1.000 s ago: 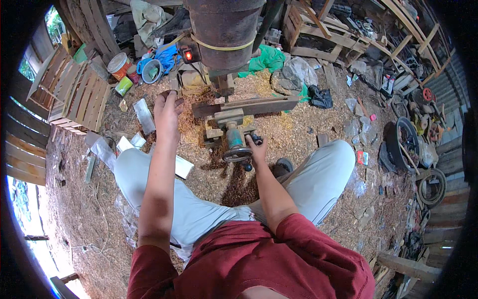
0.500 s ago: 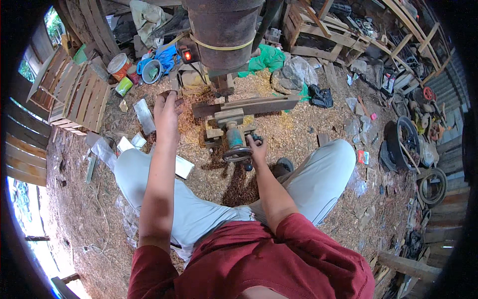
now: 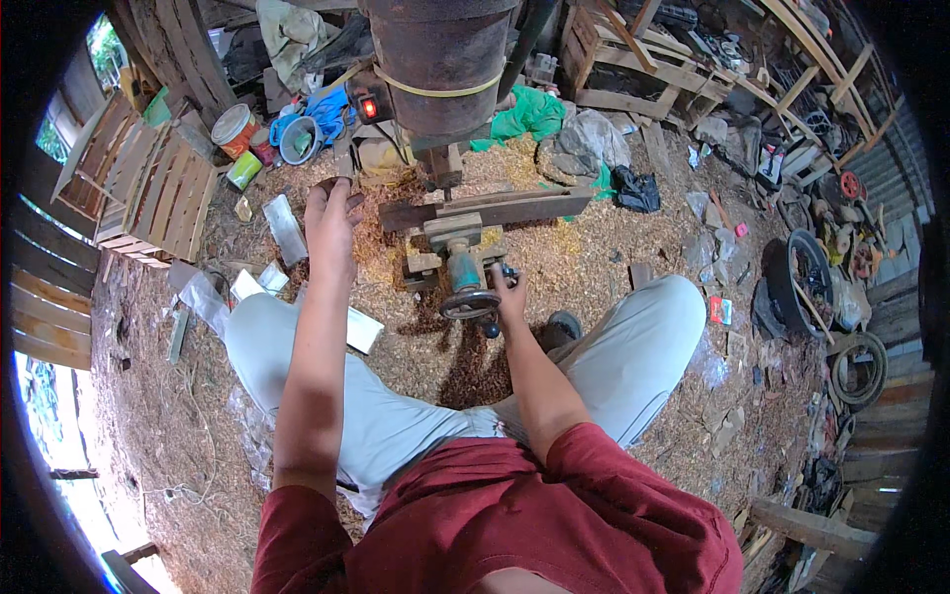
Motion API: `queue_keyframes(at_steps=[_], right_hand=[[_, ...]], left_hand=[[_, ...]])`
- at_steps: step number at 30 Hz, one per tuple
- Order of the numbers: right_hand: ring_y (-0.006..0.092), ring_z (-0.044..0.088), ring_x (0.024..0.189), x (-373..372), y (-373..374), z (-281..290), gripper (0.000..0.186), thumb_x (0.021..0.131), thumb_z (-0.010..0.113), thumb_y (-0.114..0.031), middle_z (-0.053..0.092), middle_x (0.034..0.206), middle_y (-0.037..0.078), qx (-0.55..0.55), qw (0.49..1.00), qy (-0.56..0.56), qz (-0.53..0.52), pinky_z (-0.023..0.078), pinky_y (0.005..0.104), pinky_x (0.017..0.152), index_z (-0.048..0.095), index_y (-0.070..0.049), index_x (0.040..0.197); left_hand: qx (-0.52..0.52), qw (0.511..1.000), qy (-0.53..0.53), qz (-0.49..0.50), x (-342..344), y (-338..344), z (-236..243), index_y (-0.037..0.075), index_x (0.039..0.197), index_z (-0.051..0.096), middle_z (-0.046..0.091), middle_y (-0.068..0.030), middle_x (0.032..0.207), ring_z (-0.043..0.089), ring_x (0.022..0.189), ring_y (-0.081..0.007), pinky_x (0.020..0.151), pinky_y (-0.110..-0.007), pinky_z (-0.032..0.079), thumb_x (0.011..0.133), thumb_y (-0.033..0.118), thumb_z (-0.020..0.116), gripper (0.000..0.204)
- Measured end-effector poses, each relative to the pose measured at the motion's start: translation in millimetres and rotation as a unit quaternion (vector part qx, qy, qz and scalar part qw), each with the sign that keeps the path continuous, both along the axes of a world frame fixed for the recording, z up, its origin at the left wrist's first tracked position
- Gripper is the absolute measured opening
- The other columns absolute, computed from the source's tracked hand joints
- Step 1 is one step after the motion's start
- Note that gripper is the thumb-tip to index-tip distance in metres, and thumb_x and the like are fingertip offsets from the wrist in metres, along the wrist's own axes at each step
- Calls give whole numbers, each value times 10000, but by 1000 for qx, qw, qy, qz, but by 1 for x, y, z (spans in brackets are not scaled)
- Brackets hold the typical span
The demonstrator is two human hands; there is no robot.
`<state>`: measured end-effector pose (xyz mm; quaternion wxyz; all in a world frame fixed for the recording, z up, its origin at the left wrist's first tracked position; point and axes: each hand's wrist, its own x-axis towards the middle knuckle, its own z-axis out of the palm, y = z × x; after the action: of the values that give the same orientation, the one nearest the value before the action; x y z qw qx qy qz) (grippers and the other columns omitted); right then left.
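A dark wooden board (image 3: 529, 208) lies across a machine vise, with a wooden block (image 3: 453, 228) against its near side. Toward me, the vise has a teal metal body (image 3: 462, 267) and a round handwheel (image 3: 470, 304). My right hand (image 3: 510, 294) is beside the handwheel, its fingers closed around a small dark handle (image 3: 510, 270). My left hand (image 3: 333, 223) is raised left of the board, fingers curled; what they hold is hard to make out. Above the board hangs a machine's wooden-looking tool head (image 3: 442, 166).
A large brown machine housing (image 3: 440, 99) with a lit red switch (image 3: 369, 107) stands ahead. Slatted wooden crates (image 3: 163, 193), a blue bucket (image 3: 300, 141) and paint pails (image 3: 236, 129) are at the left. Wood shavings cover the ground. A black tub (image 3: 807, 287) stands at the right.
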<state>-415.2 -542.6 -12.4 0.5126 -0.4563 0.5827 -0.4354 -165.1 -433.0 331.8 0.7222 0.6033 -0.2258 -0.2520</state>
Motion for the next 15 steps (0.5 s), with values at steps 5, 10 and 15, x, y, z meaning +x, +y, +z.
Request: queue_keyframes(at_steps=[5, 10, 15], right_hand=[[234, 606, 739, 20, 30, 73, 843, 956, 374, -880, 620, 842, 59, 273, 929, -247, 37, 522, 402, 675, 630, -79, 1019], [211, 590, 711, -12, -26, -21, 788, 980, 425, -833, 609, 805, 51, 161, 978, -134, -25, 506, 375, 663, 643, -76, 994], [180, 588, 653, -19, -28, -34, 748, 1010, 456, -775, 622, 773, 44, 115, 992, -56, -17, 491, 342, 595, 663, -59, 941]], left_hand=[[10, 1000, 8, 29, 13, 23, -2, 47, 1222, 607, 650, -70, 1194, 657, 1064, -207, 829, -337, 492, 1039, 315, 643, 327], [-16, 1000, 19, -6, -8, -7, 7, 48, 1213, 607, 650, -63, 1173, 659, 1046, -204, 810, -329, 492, 1035, 306, 650, 316], [-5, 1000, 18, 2, -6, -2, 3, 47, 1217, 605, 648, -58, 1154, 656, 1035, -196, 811, -325, 488, 1036, 309, 652, 322]])
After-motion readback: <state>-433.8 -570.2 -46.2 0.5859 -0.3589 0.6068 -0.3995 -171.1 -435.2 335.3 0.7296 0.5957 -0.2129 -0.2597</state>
